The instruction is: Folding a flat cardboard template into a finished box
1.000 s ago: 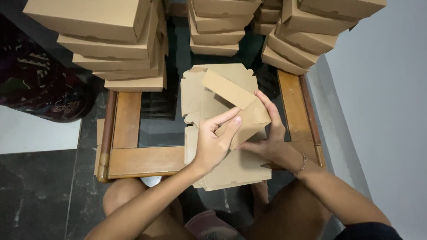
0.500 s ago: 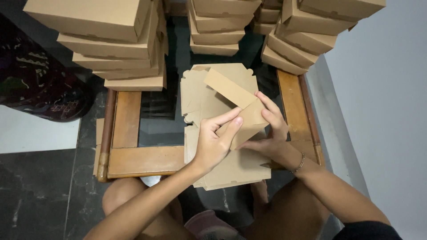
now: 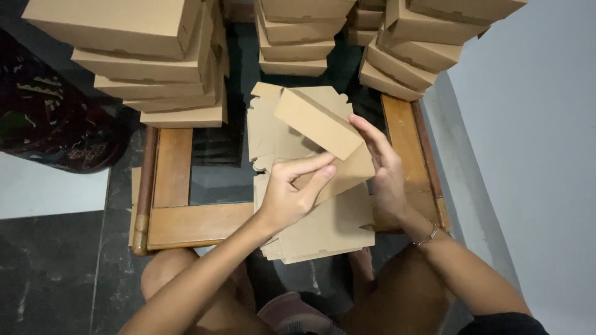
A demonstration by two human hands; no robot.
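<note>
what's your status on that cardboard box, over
Left hand and right hand both gripping the half-folded cardboard box. Flat blanks beneath. Finished box stacks behind, not obstructing.

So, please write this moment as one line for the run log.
left hand: presses box flap | right hand: steadies half-folded cardboard box | flat blanks: beneath

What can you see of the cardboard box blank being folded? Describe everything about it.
The cardboard box blank is plain brown card, die-cut with notched edges, partly folded: one panel is raised and tilted. It sits atop a stack of flat blanks on a wooden table. The left hand presses its middle; the right hand holds its right side.
</note>
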